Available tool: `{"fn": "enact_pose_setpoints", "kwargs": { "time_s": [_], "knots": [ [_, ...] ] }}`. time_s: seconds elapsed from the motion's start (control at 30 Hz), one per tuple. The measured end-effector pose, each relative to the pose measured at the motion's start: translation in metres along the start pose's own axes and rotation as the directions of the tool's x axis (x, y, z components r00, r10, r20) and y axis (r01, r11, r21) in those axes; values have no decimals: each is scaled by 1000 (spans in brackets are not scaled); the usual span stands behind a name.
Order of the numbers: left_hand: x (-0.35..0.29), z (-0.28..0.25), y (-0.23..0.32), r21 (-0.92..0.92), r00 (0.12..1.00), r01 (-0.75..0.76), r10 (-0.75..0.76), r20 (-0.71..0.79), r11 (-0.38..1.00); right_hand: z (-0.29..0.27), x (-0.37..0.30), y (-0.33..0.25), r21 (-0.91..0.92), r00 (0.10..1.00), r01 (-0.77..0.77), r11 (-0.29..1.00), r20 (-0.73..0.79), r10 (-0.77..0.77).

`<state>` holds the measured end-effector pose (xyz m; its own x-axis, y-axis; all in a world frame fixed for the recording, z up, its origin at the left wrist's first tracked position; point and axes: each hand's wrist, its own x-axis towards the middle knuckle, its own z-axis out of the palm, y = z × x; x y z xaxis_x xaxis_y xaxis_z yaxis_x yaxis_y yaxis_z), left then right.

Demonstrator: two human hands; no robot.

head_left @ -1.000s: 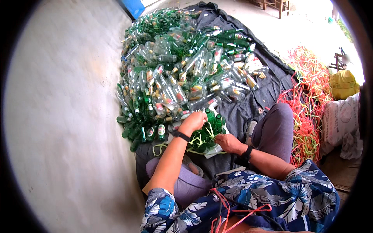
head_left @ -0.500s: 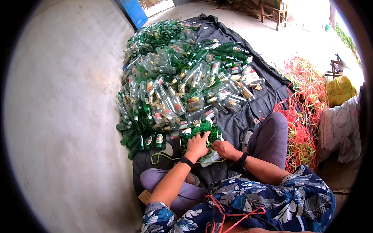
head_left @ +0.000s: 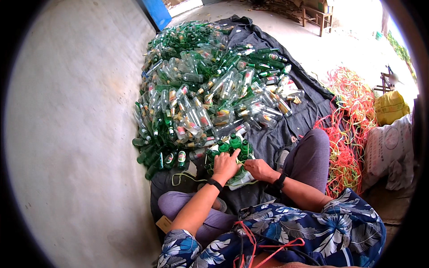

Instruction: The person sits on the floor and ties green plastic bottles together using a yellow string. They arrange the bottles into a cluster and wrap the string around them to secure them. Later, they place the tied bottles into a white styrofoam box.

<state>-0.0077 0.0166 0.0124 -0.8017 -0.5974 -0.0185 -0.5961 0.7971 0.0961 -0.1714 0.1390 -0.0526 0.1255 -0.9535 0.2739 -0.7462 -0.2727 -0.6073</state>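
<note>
A tight cluster of upright green glass bottles (head_left: 235,141) stands in front of me, with something white at its near side. My left hand (head_left: 226,165) lies over the near bottles, index finger stretched forward between the necks and thumb apart. Close to its right, my right hand (head_left: 261,170) is closed in a pinch on a thin yellow-green cord. A loose loop of this cord (head_left: 178,177) lies left of the cluster, and another stretch runs along its near side. My left fingers partly hide the bottles, and the cord between the hands shows only in part.
A large heap of green and clear bottles (head_left: 192,80) covers the dark sheet (head_left: 313,96) beyond. A pale wall (head_left: 80,134) rises at left. Tangled pink and yellow cord (head_left: 346,134), a white sack (head_left: 388,145) and a yellow bag (head_left: 391,107) lie at right. My bent knees flank the cluster.
Both hands keep nearly the same places at the cluster. The whole view has shifted slightly; no bottle has visibly been moved.
</note>
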Motion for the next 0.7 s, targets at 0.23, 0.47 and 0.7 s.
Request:
{"fn": "enact_pose_setpoints", "kwargs": {
  "time_s": [0.23,0.47,0.7],
  "knots": [
    [0,5,-2,1,1000,-16,16,-24,1000,-9,0,-4,-31,1000,16,999,3,-16],
    [-3,8,-5,27,999,-36,37,-31,999,-19,2,-7,-32,998,57,998,8,-56],
    [0,10,-7,10,995,-86,86,-45,996,-29,16,-4,81,983,-178,981,-25,181]
  ]
}}
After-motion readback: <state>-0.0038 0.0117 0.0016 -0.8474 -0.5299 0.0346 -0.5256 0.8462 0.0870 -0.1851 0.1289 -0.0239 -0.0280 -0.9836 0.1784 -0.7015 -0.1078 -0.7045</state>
